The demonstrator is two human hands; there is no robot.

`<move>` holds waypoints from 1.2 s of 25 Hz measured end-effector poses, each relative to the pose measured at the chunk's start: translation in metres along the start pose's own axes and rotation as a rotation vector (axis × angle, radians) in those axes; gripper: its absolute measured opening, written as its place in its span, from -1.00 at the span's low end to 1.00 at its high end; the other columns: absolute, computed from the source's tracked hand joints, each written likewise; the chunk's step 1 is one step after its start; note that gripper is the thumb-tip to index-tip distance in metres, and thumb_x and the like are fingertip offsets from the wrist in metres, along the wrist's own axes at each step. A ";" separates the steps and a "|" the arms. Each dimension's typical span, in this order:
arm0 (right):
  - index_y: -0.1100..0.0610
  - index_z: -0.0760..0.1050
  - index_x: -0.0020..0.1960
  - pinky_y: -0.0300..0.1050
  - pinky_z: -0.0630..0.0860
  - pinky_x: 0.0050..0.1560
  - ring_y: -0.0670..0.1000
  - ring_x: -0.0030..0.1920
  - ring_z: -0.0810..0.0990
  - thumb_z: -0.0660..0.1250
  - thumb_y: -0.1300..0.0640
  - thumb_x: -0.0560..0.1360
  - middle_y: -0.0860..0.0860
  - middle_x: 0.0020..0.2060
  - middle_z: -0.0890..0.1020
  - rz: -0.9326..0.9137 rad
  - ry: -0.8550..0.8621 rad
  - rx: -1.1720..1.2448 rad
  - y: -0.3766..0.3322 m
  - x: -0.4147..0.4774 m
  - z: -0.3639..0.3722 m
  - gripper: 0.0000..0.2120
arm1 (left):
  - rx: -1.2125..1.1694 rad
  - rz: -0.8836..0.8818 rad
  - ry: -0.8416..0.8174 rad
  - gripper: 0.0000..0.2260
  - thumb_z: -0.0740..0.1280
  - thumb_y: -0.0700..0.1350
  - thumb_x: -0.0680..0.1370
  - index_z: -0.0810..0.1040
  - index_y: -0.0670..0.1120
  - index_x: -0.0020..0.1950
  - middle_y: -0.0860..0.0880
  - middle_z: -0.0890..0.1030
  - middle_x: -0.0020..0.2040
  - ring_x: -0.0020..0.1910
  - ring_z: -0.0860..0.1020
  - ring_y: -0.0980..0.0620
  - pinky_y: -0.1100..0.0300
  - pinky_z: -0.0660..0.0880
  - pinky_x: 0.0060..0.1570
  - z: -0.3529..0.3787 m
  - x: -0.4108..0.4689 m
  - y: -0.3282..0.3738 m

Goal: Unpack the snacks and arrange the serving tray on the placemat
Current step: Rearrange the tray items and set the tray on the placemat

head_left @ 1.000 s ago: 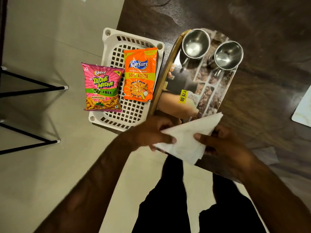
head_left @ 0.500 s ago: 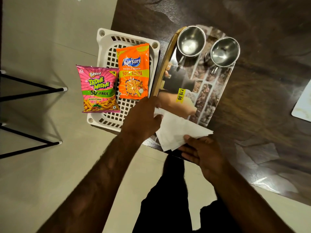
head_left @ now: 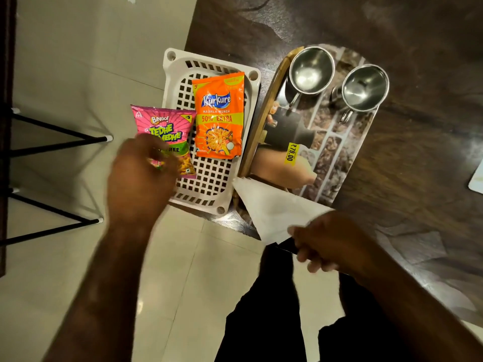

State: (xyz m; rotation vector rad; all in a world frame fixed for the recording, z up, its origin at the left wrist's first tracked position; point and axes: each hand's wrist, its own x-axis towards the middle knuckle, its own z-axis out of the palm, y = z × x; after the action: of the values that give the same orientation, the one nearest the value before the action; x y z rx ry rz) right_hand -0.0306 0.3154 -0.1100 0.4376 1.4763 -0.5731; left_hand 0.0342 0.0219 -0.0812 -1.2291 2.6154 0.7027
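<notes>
A pink Bingo snack packet (head_left: 167, 126) lies half on the left rim of a white plastic basket (head_left: 209, 61), with an orange Kurkure packet (head_left: 219, 116) inside it. My left hand (head_left: 141, 176) is blurred over the pink packet's lower half, fingers spread and curled. To the right, a printed oblong serving tray (head_left: 347, 163) carries two steel cups (head_left: 311, 70) (head_left: 364, 87). A white folded napkin (head_left: 271, 205) rests on the tray's near end. My right hand (head_left: 332, 241) pinches the napkin's near corner.
The basket and tray sit on a dark brown table (head_left: 418, 48), the basket overhanging its left edge above a pale tiled floor (head_left: 78, 48). Black stool legs (head_left: 52, 131) stand at the left. A white mat corner (head_left: 477, 178) shows at the right edge.
My left hand let go of the napkin and swung left onto the pink packet. The right hand slid back to the napkin's near corner. The packets have not moved.
</notes>
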 end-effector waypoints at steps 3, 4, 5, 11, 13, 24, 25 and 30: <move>0.11 0.67 -0.14 0.08 0.73 -0.03 0.05 -0.16 0.78 0.45 -0.02 0.56 -0.02 -0.24 0.78 -0.404 0.273 -0.021 -0.058 0.008 0.001 -0.78 | -0.038 -0.273 0.002 -0.50 0.46 0.14 0.44 0.49 -0.08 0.28 -0.15 0.60 0.20 0.10 0.61 -0.13 -0.13 0.55 0.15 -0.017 0.052 -0.027; 0.11 0.64 -0.10 0.04 0.69 0.05 0.00 -0.11 0.75 0.45 -0.04 0.55 -0.07 -0.22 0.76 -0.492 0.336 -0.028 -0.084 0.014 0.006 -0.79 | -0.074 -0.311 -0.092 -0.43 0.50 0.15 0.43 0.48 -0.10 0.32 -0.14 0.58 0.24 0.14 0.60 -0.13 -0.14 0.54 0.19 -0.014 0.062 -0.028; 0.06 0.63 -0.07 -0.07 0.62 0.01 -0.06 -0.10 0.69 0.46 -0.06 0.54 -0.12 -0.19 0.71 -0.560 0.384 -0.041 -0.110 0.021 0.012 -0.81 | -0.092 -0.295 -0.172 -0.44 0.52 0.13 0.42 0.48 -0.11 0.31 -0.12 0.59 0.23 0.13 0.60 -0.12 -0.14 0.54 0.20 -0.008 0.068 -0.025; -0.04 0.57 0.32 0.00 0.65 0.14 0.04 0.16 0.72 0.45 -0.27 0.48 -0.09 0.13 0.73 -0.586 0.652 -0.166 -0.187 0.058 0.049 -0.50 | -0.152 -0.172 -0.184 -0.58 0.55 0.01 0.40 0.53 -0.09 0.18 -0.09 0.67 0.09 0.03 0.64 -0.10 -0.11 0.58 0.13 0.013 0.068 -0.020; -0.01 0.66 0.22 0.07 0.68 0.18 0.04 0.09 0.74 0.46 -0.15 0.52 -0.09 -0.02 0.72 -0.618 0.572 -0.051 -0.186 0.064 0.053 -0.66 | -0.261 -0.149 -0.196 -0.61 0.54 -0.04 0.42 0.53 -0.08 0.17 -0.07 0.67 0.08 0.02 0.65 -0.07 -0.10 0.60 0.11 0.015 0.064 -0.021; 0.17 0.65 0.34 0.25 0.74 -0.07 0.26 0.03 0.81 0.48 0.21 0.58 0.21 0.10 0.79 -0.374 0.205 0.858 -0.026 0.022 -0.022 -0.66 | -0.844 -0.073 -0.609 -0.65 0.47 -0.18 0.52 0.43 -0.06 0.23 -0.05 0.75 0.01 -0.06 0.74 0.02 0.22 0.64 -0.24 0.031 0.021 0.035; 0.18 0.64 0.35 0.16 0.75 -0.15 0.21 -0.01 0.83 0.46 0.22 0.59 0.20 0.09 0.79 -0.374 0.245 0.886 -0.022 0.022 -0.030 -0.67 | -0.817 -0.050 -0.654 -0.63 0.47 -0.18 0.53 0.42 -0.07 0.25 -0.07 0.74 0.03 -0.02 0.73 0.02 0.20 0.64 -0.17 0.045 0.018 0.046; 0.21 0.63 0.37 0.33 0.67 0.22 0.23 0.14 0.78 0.49 0.22 0.58 0.21 0.19 0.75 -0.401 0.444 0.790 -0.024 0.034 -0.060 -0.63 | -0.551 0.047 -0.546 -0.70 0.47 -0.08 0.52 0.45 -0.06 0.17 0.11 0.64 -0.07 -0.10 0.62 0.31 0.17 0.57 0.01 0.094 0.021 0.083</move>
State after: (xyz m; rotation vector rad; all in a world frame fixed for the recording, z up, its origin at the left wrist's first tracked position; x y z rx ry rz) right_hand -0.0927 0.3289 -0.1455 0.9325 1.7327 -1.4701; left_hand -0.0468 0.0985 -0.1421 -0.8991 2.0603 1.5838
